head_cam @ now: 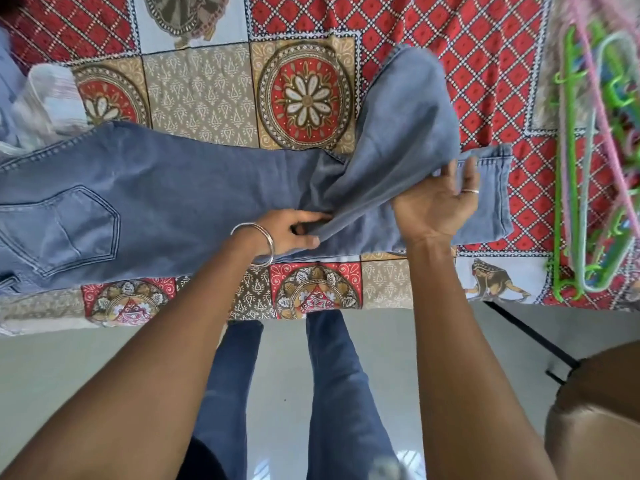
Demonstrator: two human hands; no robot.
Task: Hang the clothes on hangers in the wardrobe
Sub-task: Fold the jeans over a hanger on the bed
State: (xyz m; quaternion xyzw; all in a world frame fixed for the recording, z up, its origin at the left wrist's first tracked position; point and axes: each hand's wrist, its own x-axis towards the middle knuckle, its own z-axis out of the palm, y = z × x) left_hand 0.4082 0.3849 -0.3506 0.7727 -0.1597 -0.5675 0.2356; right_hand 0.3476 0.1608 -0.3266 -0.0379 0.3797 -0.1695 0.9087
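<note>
A pair of grey-blue jeans (180, 188) lies across the patterned bedspread (304, 98), waist and back pocket to the left, legs to the right. One leg is folded up and back toward the far side. My left hand (294, 233), with a metal bangle on the wrist, pinches the fold of fabric at mid-leg. My right hand (440, 199), a ring on one finger, grips the raised leg near the hem. A bundle of plastic hangers (588, 168), green, pale blue and pink, lies on the bed at the far right.
Pale folded clothes (45, 95) sit at the left edge of the bed. Below the bed edge is grey floor (86, 368) with my own legs in dark jeans. A brown rounded object (599, 410) fills the lower right corner.
</note>
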